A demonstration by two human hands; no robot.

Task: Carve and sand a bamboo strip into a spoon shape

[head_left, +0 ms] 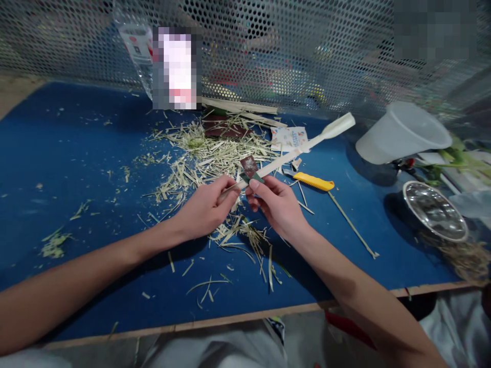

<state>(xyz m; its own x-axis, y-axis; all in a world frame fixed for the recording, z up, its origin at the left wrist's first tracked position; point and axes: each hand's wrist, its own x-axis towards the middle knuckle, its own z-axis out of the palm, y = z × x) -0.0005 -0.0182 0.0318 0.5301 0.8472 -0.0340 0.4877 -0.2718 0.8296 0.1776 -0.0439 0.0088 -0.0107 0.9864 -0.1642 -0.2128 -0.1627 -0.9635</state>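
Observation:
Both hands meet above a blue work table (pixel 76 168) strewn with straw-like plant shavings (pixel 215 153). My left hand (pixel 205 207) is closed around the near end of a long pale stick (pixel 291 153) that runs up to the right and ends in a wider, rounded white tip. My right hand (pixel 276 204) pinches a small dark square piece (pixel 249 166), like a scrap of sandpaper or a blade, and holds it against the stick just past my left fingers.
A yellow-handled knife (pixel 312 180) lies to the right of my hands, with a thin straw beyond it. A white plastic cup (pixel 402 133) lies tipped at the right, a metal bowl (pixel 435 209) near it. Perforated metal mesh (pixel 291 46) walls the table's far edge.

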